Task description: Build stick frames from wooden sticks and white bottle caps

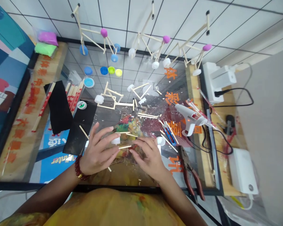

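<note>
Left hand [97, 150], right hand [147, 155] around sticks [124, 147]

Left hand [99, 152], right hand [147, 156] close together, fingers curled

white hot glue gun [188, 114], pliers [187, 179] (red handles)

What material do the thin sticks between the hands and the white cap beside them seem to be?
The thin sticks look like bare pale wood, matte and unpainted. The white cap looks like moulded plastic, from its slight sheen, though the picture leaves this open.
</note>
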Demonstrator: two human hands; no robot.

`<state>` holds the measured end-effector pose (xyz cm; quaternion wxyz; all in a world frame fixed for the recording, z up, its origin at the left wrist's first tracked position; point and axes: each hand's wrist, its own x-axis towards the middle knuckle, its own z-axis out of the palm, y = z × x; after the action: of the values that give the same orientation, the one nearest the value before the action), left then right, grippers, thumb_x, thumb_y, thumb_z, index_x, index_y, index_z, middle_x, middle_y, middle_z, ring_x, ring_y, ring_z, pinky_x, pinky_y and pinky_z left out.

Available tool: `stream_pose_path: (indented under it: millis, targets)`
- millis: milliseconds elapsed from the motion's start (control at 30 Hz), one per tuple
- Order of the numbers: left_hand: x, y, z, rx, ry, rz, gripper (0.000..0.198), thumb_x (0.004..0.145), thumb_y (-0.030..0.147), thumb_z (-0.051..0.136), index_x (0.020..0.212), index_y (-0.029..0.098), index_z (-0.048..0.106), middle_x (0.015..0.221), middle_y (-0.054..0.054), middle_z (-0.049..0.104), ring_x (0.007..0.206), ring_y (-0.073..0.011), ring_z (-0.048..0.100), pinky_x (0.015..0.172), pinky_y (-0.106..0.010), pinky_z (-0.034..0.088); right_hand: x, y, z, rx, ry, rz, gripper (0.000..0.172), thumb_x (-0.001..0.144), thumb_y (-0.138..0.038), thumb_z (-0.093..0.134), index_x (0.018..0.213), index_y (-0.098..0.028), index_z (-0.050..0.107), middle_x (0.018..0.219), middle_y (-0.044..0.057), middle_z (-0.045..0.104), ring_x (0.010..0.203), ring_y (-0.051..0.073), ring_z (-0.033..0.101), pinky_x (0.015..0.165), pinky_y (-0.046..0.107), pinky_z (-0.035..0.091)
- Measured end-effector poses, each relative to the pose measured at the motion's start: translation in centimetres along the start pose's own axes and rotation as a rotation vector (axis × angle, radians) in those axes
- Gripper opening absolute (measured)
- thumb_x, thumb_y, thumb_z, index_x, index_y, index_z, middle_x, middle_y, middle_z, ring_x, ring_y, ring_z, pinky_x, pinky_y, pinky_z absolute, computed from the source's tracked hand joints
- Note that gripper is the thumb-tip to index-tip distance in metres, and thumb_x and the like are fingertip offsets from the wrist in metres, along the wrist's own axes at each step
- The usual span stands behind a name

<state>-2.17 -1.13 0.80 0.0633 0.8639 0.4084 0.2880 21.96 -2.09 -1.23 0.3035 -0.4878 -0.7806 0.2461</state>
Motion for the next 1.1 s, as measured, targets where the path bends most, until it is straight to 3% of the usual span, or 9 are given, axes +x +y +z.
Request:
stream_pose_path:
  millis: [100, 433, 667, 867, 1100]
  targets:
    - [0.0, -0.1, -0.1, -0.02, 0.001, -0.013, 0.022, 0.076, 0.013, 0.075, 0.091, 0.027, 0.067, 0.126, -0.002, 0.065, 0.131, -0.0285, 0.051, 0.114, -0.069, 0.031, -0.1, 0.3, -0.1, -0.012, 0.034, 0.008, 0.024, 0.088, -0.022, 0.066, 0.112, -0.024, 0.063, 0.105, 0.006, 0.07, 0.098, 0.022, 0.065, 0.09, 0.041, 0.044]
    - [-0.5, -0.5, -0.3, -0.032, -0.07, -0.051, 0.025, 0.079, 0.022, 0.075, 0.101, 0.03, 0.066, 0.13, -0.004, 0.064, 0.133, -0.0298, 0.049, 0.116, -0.067, 0.029, 0.3, -0.4, 0.2, -0.013, -0.059, -0.06, 0.012, 0.093, -0.016, 0.06, 0.098, -0.023, 0.067, 0.096, 0.002, 0.069, 0.089, 0.016, 0.063, 0.084, 0.037, 0.036]
    - [-0.8, -1.4, -0.6, -0.202, -0.1, -0.179, 0.061, 0.079, 0.024, 0.074, 0.135, 0.023, 0.05, 0.139, -0.015, 0.057, 0.134, -0.0311, 0.051, 0.119, -0.061, 0.028, 0.2, -0.1, 0.0, 0.013, -0.056, -0.054, 0.012, 0.091, -0.014, 0.061, 0.097, -0.023, 0.067, 0.096, 0.002, 0.068, 0.087, 0.017, 0.061, 0.084, 0.037, 0.033]
    - [0.0, -1.6, -0.6, -0.345, -0.21, -0.18, 0.077, 0.084, 0.018, 0.065, 0.151, 0.022, 0.03, 0.152, -0.016, 0.046, 0.144, -0.0296, 0.04, 0.123, -0.06, 0.023, 0.4, -0.2, 0.0, 0.013, -0.047, -0.064, 0.012, 0.091, -0.014, 0.062, 0.097, -0.023, 0.067, 0.095, 0.002, 0.068, 0.087, 0.017, 0.062, 0.085, 0.038, 0.033]
    - [0.0, -1.8, -0.2, -0.323, -0.215, -0.208, 0.069, 0.085, 0.012, 0.061, 0.148, 0.024, 0.035, 0.137, -0.009, 0.062, 0.138, -0.026, 0.047, 0.123, -0.059, 0.024, 0.3, -0.1, 0.0, 0.007, -0.057, -0.051, 0.012, 0.092, -0.016, 0.06, 0.097, -0.023, 0.067, 0.096, 0.002, 0.068, 0.088, 0.017, 0.061, 0.084, 0.038, 0.034]
